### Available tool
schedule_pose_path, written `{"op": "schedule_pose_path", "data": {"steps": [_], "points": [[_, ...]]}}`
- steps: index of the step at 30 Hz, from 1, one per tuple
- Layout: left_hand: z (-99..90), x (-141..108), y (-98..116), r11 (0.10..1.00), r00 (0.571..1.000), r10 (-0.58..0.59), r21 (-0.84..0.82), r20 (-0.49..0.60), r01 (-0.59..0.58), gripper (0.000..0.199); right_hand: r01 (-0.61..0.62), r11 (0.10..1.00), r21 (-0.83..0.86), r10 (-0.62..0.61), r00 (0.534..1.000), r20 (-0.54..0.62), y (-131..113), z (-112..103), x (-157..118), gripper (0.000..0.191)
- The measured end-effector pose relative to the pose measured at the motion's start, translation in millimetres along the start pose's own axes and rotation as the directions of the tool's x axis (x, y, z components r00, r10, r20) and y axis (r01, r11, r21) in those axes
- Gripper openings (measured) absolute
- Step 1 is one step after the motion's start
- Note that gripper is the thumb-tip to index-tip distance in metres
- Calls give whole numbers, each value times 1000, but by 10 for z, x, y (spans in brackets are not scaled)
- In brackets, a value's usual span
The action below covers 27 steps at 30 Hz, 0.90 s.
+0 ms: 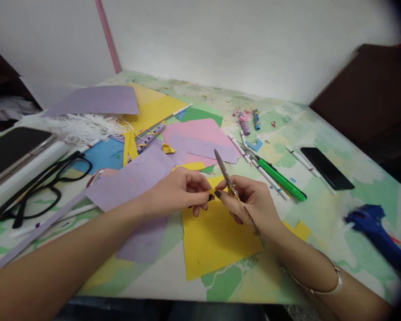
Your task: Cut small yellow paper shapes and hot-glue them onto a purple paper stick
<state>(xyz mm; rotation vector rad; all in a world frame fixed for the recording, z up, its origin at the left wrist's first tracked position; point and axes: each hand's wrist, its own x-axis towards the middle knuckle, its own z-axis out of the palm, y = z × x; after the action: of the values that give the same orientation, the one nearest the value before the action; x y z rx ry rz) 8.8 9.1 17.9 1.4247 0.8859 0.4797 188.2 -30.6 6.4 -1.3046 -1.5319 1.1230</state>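
Observation:
Over a yellow paper sheet [217,243] my two hands meet, fingertips almost touching. Between them is a small yellow paper piece [212,192], mostly covered by the fingers. My left hand [177,191] is closed in a pinch on its left side. My right hand [250,200] has the scissors [224,169] tucked in its grip, blades pointing up and away, while thumb and finger pinch the piece's right side. Whether the scissor blades are fully closed is hard to tell. Purple paper [130,178] lies just left, partly beneath my left forearm.
A green utility knife [280,179] and a phone [325,167] lie right, with a blue glue gun [377,232] nearer. Black glasses [50,187] and white string [90,127] are left. Pink paper [194,133] and small rolled-paper figures [243,124] lie farther back.

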Motion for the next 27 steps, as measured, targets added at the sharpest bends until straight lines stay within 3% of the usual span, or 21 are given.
{"op": "schedule_pose_path", "data": {"steps": [8,13,18,22,25,27], "points": [[29,9,-44,1000,1000,17,-11,27,-16,8,25,999,-36,-24,999,23,19,16,-4,6],[30,19,-49,986,998,55,-155,-13,-57,20,212,951,-225,-216,976,7,58,-4,-25,5],[38,10,-9,973,992,101,-201,-70,-113,10,393,847,-359,-399,915,61,66,-21,-65,8],[41,10,-13,977,982,118,-158,-151,-141,7,294,915,-275,-312,950,-23,51,-19,-53,9],[50,1,-39,972,964,158,-140,-212,-190,20,179,973,-145,-195,974,-111,34,-13,-27,6],[62,-7,-60,959,943,234,-101,-237,-264,28,120,991,-52,-125,987,-101,23,-7,-17,6]]}}
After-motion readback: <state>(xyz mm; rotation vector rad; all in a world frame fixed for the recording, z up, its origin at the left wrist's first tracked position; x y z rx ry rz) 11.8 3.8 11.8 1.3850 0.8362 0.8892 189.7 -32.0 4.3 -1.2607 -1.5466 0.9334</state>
